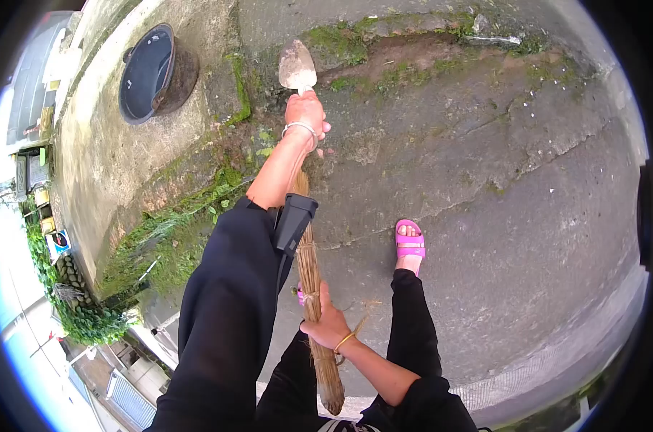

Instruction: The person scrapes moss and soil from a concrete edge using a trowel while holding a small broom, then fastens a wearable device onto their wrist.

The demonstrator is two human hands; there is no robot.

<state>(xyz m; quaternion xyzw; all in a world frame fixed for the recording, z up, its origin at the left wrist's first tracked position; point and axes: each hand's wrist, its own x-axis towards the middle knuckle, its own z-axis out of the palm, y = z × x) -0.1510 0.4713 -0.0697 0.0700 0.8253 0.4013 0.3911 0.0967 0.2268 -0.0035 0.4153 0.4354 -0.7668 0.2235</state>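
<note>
My left hand (306,114) is closed around the handle of a trowel (297,68), at the upper centre. The trowel's blade points away from me, over the ground beside a mossy crack. My right hand (328,325), lower and nearer my body, grips a long bundle of dry straw stalks (309,270), tied like a broom. The bundle's far part passes under my left forearm, where it is partly hidden. A black device (295,223) is strapped on that forearm.
A black tub (148,75) stands on the concrete at the upper left. Mossy ledges (168,230) run along the left, and a mossy channel (413,61) crosses the top. My pink sandal (410,245) is on the ground at centre right. Plants (88,324) grow at the far left.
</note>
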